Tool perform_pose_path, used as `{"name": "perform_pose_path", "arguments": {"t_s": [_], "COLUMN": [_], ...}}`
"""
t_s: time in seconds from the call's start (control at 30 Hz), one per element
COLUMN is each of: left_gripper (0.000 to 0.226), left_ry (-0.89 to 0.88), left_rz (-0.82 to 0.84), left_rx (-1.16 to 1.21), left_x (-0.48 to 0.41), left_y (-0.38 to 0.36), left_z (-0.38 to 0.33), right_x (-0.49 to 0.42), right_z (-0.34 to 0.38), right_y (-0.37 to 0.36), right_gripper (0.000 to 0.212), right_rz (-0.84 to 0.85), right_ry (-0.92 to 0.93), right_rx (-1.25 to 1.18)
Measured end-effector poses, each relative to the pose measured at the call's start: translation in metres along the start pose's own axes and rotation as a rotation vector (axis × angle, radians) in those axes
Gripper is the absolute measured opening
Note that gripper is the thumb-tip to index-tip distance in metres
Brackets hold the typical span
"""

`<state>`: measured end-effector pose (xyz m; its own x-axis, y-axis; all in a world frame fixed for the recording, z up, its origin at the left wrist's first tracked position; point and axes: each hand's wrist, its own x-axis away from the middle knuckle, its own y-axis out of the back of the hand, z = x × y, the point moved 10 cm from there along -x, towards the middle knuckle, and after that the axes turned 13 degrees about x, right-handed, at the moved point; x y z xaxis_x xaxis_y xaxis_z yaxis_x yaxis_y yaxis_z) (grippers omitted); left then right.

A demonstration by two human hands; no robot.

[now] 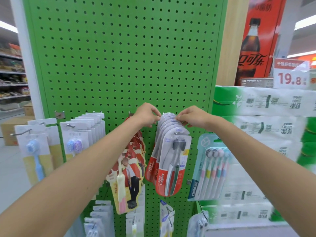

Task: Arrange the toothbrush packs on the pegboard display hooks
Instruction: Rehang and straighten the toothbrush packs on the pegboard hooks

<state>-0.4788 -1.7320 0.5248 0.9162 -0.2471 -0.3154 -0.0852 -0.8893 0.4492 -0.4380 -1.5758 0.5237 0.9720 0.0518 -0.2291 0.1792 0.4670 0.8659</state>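
A person's left hand (147, 115) and right hand (192, 118) pinch the rounded top edges of the Colgate packs (171, 159), thumb and fingertips drawn together on the card from either side, at the point where the fanned stack hangs from the green pegboard (119, 57); the hook carrying it is hidden behind the fingers. The stack tilts slightly, its lower ends swinging left. Just left of the Colgate packs hangs a bunch of red-and-white packs (130, 177), and further left white-carded packs (82, 134) and a blue brush pack (34, 151) fill their own hooks. Just right of the Colgate packs a pastel multi-pack (212, 166) hangs at the board's edge, with wrapped tissue bales (265, 127) stacked beyond it. Below the Colgate packs a second row of packs (100, 218) is partly in view. Most of the row looks already hung, so the job appears well advanced, with this stack likely being squared up; the board above the Colgate packs holds no hooks or stock
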Motion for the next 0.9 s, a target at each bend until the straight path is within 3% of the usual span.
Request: {"name": "perform_pose_path", "arguments": {"t_s": [0.27,0.73,0.9], "left_gripper": [0.016,0.011,0.012], "left_ry": [0.030,0.091,0.005], "left_rz": [0.152,0.087,0.074], "left_rx": [-0.003,-0.064,-0.199], "left_x": [-0.010,0.009,0.020], "left_y": [-0.031,0.014,0.008], "left_z": [0.007,0.011,-0.005], "right_x": [-0.003,0.003,0.013], "right_z": [-0.001,0.003,0.019], "right_y": [-0.002,-0.004,0.004], "right_gripper": [0.026,0.025,0.023], "right_rz": [0.001,-0.024,-0.121], "right_ry": [0.011,0.011,0.037], "right_rx": [0.007,0.038,0.068]}}
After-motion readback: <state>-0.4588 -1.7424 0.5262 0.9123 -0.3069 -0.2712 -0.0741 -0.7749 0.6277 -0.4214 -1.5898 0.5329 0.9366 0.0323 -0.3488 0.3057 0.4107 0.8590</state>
